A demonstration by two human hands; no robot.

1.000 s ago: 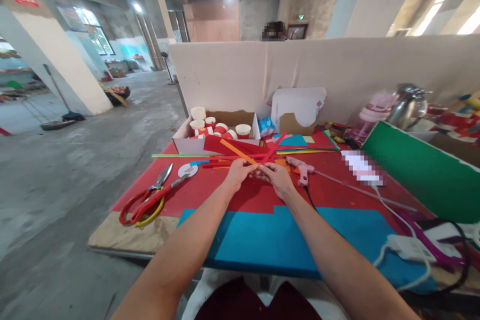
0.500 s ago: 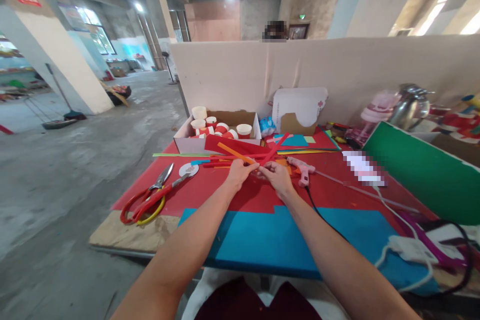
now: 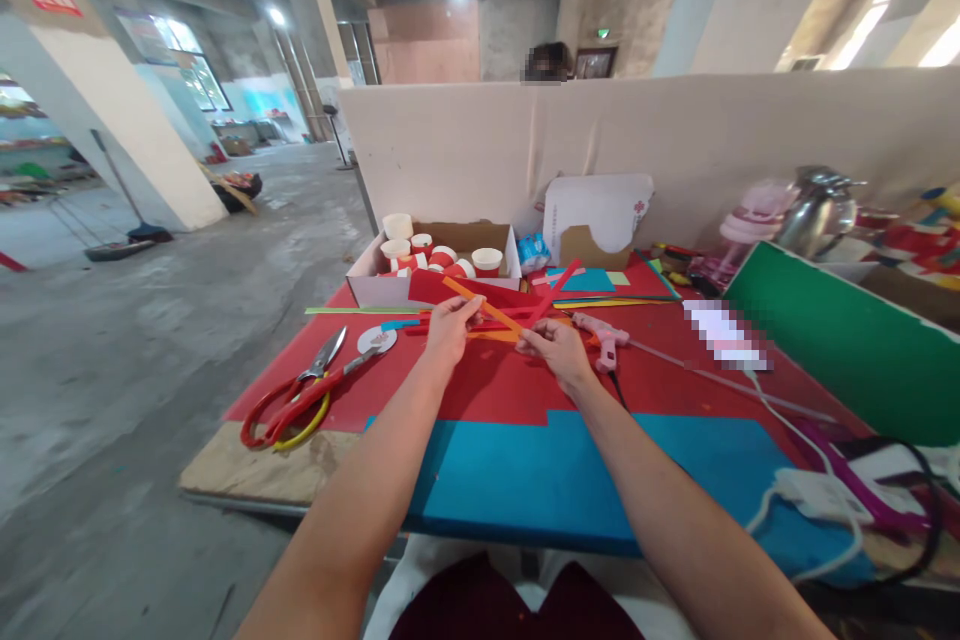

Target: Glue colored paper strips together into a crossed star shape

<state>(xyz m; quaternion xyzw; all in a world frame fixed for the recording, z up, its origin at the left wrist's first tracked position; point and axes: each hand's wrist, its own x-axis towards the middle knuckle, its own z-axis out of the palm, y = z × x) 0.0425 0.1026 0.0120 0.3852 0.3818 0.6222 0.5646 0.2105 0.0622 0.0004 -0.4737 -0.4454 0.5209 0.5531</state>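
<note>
An orange paper strip [image 3: 499, 314] slants between my hands above the red sheet [image 3: 487, 390]. My left hand [image 3: 452, 328] pinches it partway along, its free end sticking out past the fingers. The strip's lower right end meets a red paper strip [image 3: 556, 292], and my right hand [image 3: 553, 348] is closed on both at that joint. How the two strips are fixed there is hidden by my fingers. Behind and under my hands lie several more red and orange strips. To the right of my right hand rests a pink glue gun [image 3: 602, 338].
Large red-handled scissors [image 3: 300, 390] lie at left beside a round white disc [image 3: 377, 340]. A box [image 3: 360, 292] of red and white paper cups stands behind. Blue sheets [image 3: 517, 480] cover the near edge. At right are a green board [image 3: 847, 350] and a white cable [image 3: 795, 420].
My left hand has moved left and slightly up along the orange strip, away from my right hand. More of the orange strip now shows between them; my right hand stays nearly in place.
</note>
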